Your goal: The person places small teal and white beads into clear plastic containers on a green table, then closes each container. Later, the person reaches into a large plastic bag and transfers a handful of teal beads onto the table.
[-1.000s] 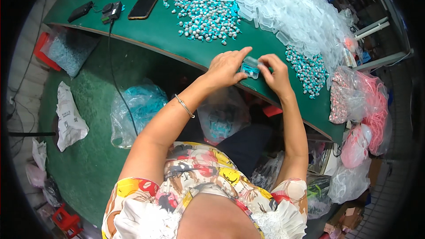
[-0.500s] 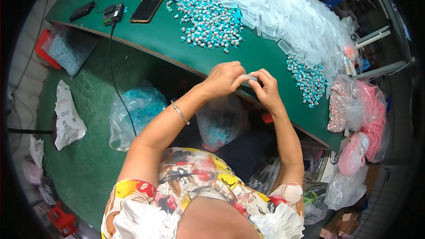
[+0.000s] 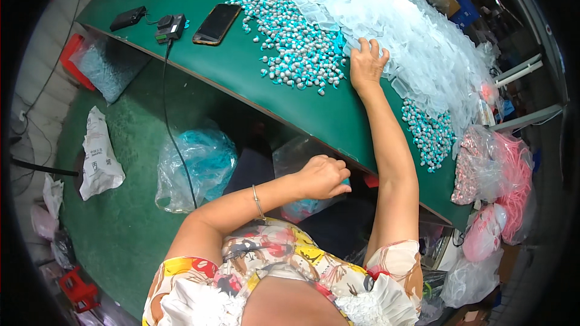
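Note:
My left hand (image 3: 323, 177) is closed, held over the table's front edge near my body. A bit of teal (image 3: 346, 181) shows at its fingertips; most of that small piece is hidden by the fingers. My right hand (image 3: 367, 65) reaches out over the table, fingers apart and bent, at the near edge of a big heap of clear plastic boxes (image 3: 417, 42). Whether its fingertips touch a box cannot be made out. Just left of that hand spreads a pile of small round grey-and-teal pieces (image 3: 302, 54). A smaller pile of the same pieces (image 3: 428, 134) lies to its right.
On the green table (image 3: 254, 87) lie a phone (image 3: 217, 23), a small black device (image 3: 170, 27) with a cable hanging down, and a black case (image 3: 127, 18). Bags of pink cord (image 3: 513, 175) hang by the right edge. A bag of teal material (image 3: 202, 163) stands below.
My hands were together over the table edge, holding a small clear item. Now the right has moved forward to the box heap, and the left has drawn back toward my body. The view has shifted slightly.

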`<move>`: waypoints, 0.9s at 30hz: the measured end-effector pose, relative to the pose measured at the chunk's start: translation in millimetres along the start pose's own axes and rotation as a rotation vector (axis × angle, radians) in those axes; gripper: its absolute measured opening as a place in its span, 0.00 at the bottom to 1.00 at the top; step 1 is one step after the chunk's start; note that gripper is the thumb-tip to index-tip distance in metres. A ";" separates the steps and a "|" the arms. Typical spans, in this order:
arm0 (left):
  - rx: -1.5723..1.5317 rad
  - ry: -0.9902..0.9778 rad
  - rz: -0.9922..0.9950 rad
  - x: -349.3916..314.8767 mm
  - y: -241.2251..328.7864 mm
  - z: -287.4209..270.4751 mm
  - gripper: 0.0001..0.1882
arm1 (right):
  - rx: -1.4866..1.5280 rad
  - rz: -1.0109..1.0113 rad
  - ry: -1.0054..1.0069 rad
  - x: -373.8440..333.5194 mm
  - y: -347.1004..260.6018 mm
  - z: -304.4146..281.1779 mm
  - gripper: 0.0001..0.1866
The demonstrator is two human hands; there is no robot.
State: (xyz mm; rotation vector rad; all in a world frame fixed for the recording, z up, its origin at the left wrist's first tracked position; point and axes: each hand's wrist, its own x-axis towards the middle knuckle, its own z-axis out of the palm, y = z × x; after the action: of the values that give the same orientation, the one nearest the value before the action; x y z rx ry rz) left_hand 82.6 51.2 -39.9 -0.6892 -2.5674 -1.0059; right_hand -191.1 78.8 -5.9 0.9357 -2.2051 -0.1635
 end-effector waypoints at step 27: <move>0.657 0.033 -0.396 212.1 -183.8 -83.0 0.11 | 0.790 0.321 -0.026 -126.3 65.1 -141.0 0.08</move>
State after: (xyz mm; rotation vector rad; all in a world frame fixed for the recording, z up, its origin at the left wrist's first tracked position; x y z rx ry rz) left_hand -185.4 -55.5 9.4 0.0103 -2.8095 -0.2022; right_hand -74.9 232.3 48.8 0.9421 -2.4321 0.9052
